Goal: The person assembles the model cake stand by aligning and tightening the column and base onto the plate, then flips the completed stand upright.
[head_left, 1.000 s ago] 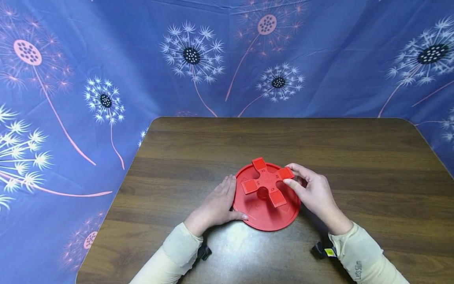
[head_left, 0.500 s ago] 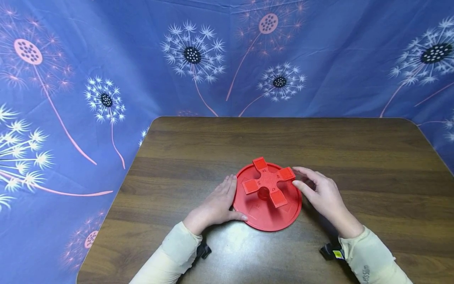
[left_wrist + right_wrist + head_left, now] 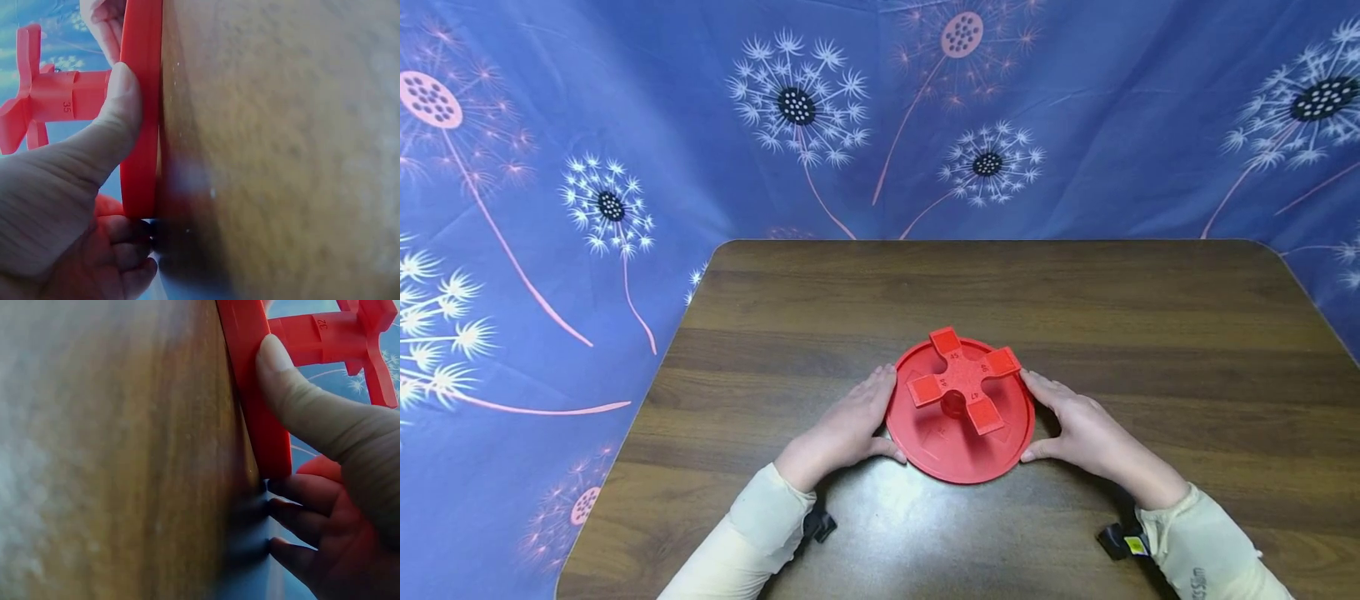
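Observation:
A red round base with a raised rim lies flat on the table. From its middle rises a short red post, topped by a red four-armed cross piece with numbers on its arms. My left hand holds the base's left edge, thumb at the near side and fingers along the rim. On the opposite edge, my right hand holds the rim the same way. Both wrist views show a thumb against the rim's side and the other fingers farther round it.
The brown wooden table has rounded far corners. Behind and to the left hangs a blue cloth with dandelion prints. A black wrist camera sits beneath the left sleeve, another beneath the right.
My right hand has let go of the cross piece's right arm and moved down to the base's right edge. The left hand stays on the rim. The head view has shifted slightly.

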The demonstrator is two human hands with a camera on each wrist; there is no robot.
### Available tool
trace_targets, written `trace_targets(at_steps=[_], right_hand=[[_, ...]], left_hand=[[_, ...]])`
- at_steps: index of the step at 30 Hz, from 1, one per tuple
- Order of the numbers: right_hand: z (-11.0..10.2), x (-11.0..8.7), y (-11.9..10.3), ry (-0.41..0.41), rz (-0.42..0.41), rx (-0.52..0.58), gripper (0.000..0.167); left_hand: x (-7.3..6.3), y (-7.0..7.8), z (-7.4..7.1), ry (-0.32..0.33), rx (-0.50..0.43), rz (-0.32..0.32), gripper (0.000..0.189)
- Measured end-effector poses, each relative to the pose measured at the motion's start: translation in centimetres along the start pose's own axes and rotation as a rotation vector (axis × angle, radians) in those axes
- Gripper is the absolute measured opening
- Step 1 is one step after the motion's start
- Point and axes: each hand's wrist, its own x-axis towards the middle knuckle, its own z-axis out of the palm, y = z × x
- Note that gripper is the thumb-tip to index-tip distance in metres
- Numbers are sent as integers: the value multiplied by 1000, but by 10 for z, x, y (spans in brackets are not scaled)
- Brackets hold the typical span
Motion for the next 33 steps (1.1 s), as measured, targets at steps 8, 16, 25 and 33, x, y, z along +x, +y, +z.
trace_targets(at_steps=[8, 16, 25, 33], right_hand=[[5, 0, 1, 56, 2, 29, 112], [-1, -9, 3, 120, -51, 293, 94], [-11, -15, -11, 275, -179, 832, 55], [-12, -19, -37, 450, -116, 1006, 37]], left_hand=[[1, -4, 0, 16, -32, -14, 113], [-6, -8, -11, 70, -306, -46, 107], [-13, 2, -21, 263, -722, -27, 74], [-17, 4, -7, 469, -897, 94, 56]])
